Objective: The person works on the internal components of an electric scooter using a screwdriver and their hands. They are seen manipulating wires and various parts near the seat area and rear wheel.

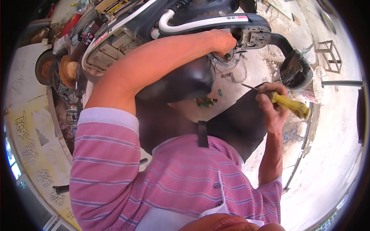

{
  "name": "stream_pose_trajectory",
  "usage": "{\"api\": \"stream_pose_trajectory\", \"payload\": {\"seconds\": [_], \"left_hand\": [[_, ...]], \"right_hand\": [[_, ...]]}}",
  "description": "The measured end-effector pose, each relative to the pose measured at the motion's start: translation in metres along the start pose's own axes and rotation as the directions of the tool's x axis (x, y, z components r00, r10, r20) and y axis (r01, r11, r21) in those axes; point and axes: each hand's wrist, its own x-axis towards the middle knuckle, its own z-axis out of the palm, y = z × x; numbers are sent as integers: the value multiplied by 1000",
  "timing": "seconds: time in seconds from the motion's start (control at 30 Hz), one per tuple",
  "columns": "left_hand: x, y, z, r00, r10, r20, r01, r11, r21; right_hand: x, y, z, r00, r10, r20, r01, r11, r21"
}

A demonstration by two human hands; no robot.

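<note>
My right hand [274,106] grips a screwdriver [291,105] by its yellow handle. Its thin metal shaft points left and slightly up, with the tip free in the air. Farther forward, my left hand [222,41] is curled against the underside of a scooter [208,26], beside a grey metal bracket [256,38]. Those fingers are closed and partly hidden, so what they hold cannot be made out. Just below that hand hangs a round part with wiring [223,57]. The scooter has dark bodywork and a white curved tube [165,23].
On the floor between my legs lie small green pieces [206,101]. A black curved pipe and cover [296,69] stand to the right, near a white bucket [319,82] and a small metal frame [329,57]. Assorted clutter, including a wheel [45,66], fills the left.
</note>
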Motion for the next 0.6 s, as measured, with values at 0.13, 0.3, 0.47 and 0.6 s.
{"api": "stream_pose_trajectory", "payload": {"seconds": [0.13, 0.3, 0.47, 0.6], "left_hand": [[2, 1, 2, 999, -24, -47, 22, 999, -40], [3, -1, 3, 998, -15, -56, 10, 996, -84], [-2, 1, 1, 998, -24, -60, 21, 999, -43], [-3, 4, 0, 995, -66, -74, 59, 994, -92]], "right_hand": [[25, -27, 8, 999, -42, -6, 43, 994, 102], [63, -35, 9, 999, 51, -5, -51, 981, -187], [84, -35, 30, 999, -26, -26, 16, 945, -328], [98, -24, 33, 997, -48, 52, 61, 958, -281]]}}
